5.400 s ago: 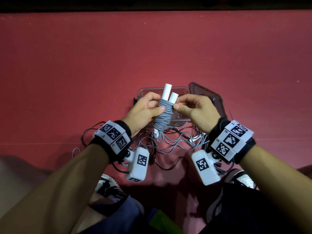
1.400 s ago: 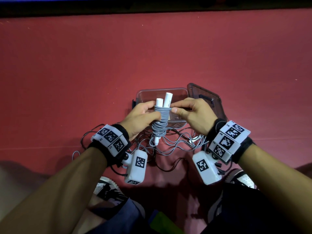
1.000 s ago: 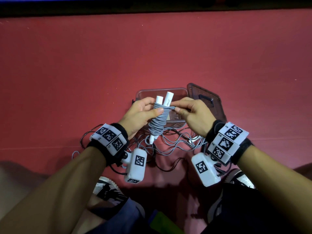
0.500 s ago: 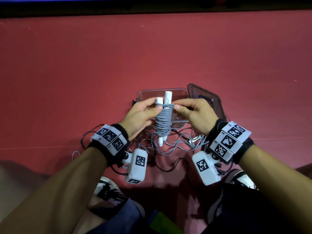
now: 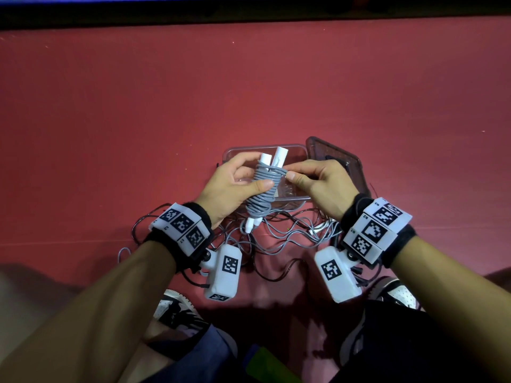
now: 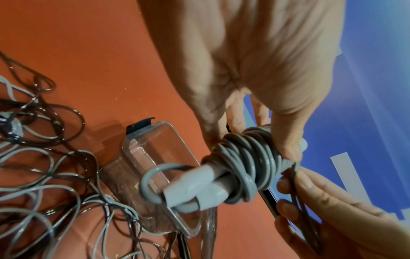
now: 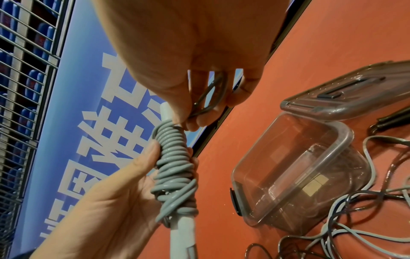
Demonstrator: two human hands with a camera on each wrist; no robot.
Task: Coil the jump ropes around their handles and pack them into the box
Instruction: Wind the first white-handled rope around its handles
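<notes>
Coiled rope [image 5: 262, 189] betw. both hands

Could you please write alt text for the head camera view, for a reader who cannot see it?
Two hands hold a grey jump rope coiled around its white handles: the left hand grips the bundle, the right hand pinches its top loop. Below lie an empty clear box, its lid and loose ropes on red floor.
</notes>
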